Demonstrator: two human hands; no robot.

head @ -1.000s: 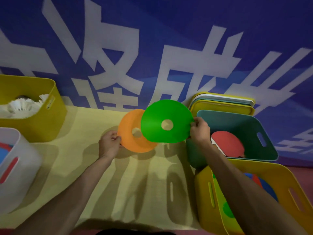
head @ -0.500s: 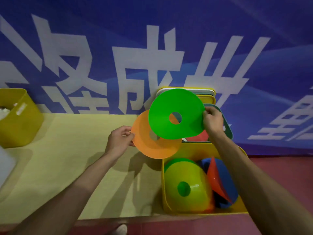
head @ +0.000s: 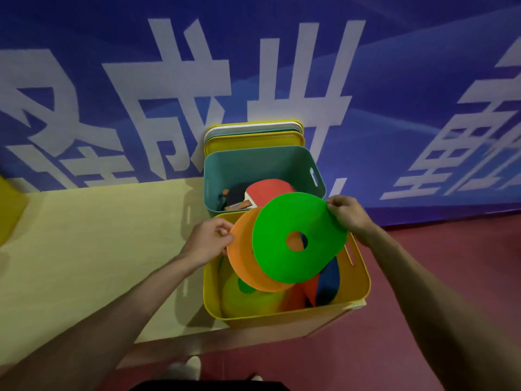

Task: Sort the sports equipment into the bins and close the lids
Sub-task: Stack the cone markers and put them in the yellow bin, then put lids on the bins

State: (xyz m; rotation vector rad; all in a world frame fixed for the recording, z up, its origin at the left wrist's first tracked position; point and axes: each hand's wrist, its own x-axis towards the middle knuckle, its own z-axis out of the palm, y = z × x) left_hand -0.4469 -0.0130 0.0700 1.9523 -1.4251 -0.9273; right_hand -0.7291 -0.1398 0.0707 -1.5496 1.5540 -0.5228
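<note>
My left hand [head: 208, 240] pinches the left rim of an orange disc cone [head: 244, 263]. My right hand [head: 347, 213] grips the right rim of a green disc cone [head: 298, 221], which overlaps the orange one. Both cones hang tilted over the open yellow bin [head: 282, 313] at the table's right end. Inside that bin lie a yellow-green cone [head: 242, 299], a red one [head: 308, 292] and a blue one [head: 328, 280]. Behind it stands a teal bin [head: 253, 162] holding table tennis paddles [head: 265, 190].
Several lids [head: 253, 134] lean stacked against the blue banner wall behind the teal bin. The pale yellow table [head: 93, 235] stretches to the left, with a yellow bin's edge [head: 8, 210] at the far left. Red floor [head: 423, 277] lies to the right and below.
Both hands carried the cones rightward and down, from above the table to over the yellow bin. The view turned right, so the left-hand bins dropped out of sight.
</note>
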